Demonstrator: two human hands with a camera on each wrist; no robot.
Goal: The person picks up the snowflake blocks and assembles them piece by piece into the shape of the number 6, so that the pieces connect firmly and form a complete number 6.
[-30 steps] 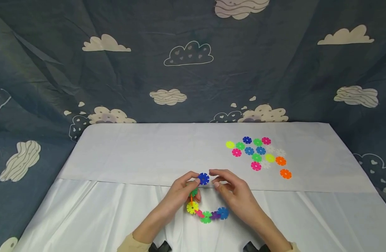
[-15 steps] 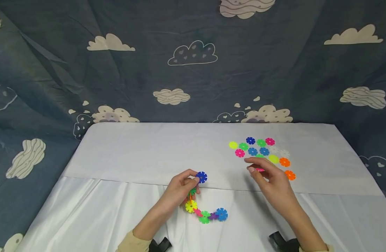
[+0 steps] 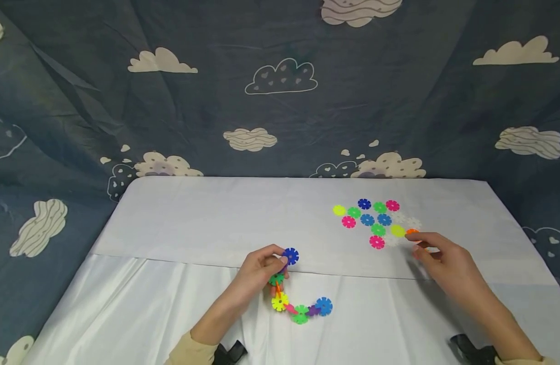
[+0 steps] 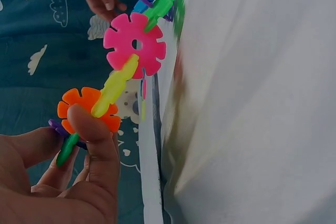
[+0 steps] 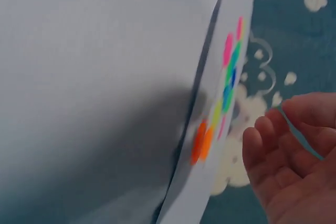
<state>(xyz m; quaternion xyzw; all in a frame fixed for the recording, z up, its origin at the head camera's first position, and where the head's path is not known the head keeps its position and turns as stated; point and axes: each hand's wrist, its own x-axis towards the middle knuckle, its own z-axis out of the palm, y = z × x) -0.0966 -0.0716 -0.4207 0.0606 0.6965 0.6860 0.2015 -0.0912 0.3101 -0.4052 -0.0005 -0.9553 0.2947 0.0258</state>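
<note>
My left hand (image 3: pixel 257 274) pinches a chain of notched plastic discs near its upper end, where a dark blue disc (image 3: pixel 291 255) stands out past the fingertips. From there the chain curves down through a yellow disc (image 3: pixel 280 302) and a light green disc (image 3: pixel 300 315) to a blue disc (image 3: pixel 324 306). The left wrist view shows a pink disc (image 4: pixel 135 45) and an orange disc (image 4: pixel 79 103) in it. Over the loose pieces at the right, my right hand (image 3: pixel 449 261) has its fingers half bent, nothing between them. It partly covers an orange disc (image 3: pixel 412 231).
Several loose discs lie grouped at the back right of the white-covered table (image 3: pixel 207 218), among them a lime yellow disc (image 3: pixel 397 231), a pink disc (image 3: pixel 377 242) and pale white discs (image 3: pixel 414 223). A dark cloth with clouds (image 3: pixel 280 132) hangs behind.
My right hand has moved away from the chain, out to the right, to the orange discs. The left hand keeps its grip on the chain and has barely moved.
</note>
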